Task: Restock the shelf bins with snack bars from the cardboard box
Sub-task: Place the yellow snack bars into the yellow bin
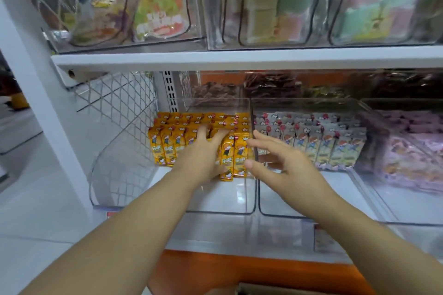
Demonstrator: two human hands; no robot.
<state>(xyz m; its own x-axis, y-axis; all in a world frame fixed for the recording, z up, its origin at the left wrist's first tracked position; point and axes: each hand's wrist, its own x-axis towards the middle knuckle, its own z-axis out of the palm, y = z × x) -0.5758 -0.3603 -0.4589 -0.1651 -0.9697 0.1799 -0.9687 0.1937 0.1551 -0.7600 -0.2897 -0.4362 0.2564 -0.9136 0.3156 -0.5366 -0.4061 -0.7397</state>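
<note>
Head view, both hands at the lower shelf. We see the left hand [201, 153] laid flat on the front row of yellow snack bars [165, 146], its fingers [203, 130] straight and spread, gripping nothing. The bars stand on end in rows at the back of the clear bin [223, 201], long axis upright and leaning slightly back. One bar just right of this hand sits lower and forward of its row. The right hand [285, 163] hovers just beside that bar, over the wall shared with the neighbouring bin [299, 208] of pale-wrapped bars [335, 146], fingers splayed and empty; whether it touches we cannot tell. We judge the left hand the nearer for squaring the row. A corner of the cardboard box [268, 290] shows at the bottom edge.
</note>
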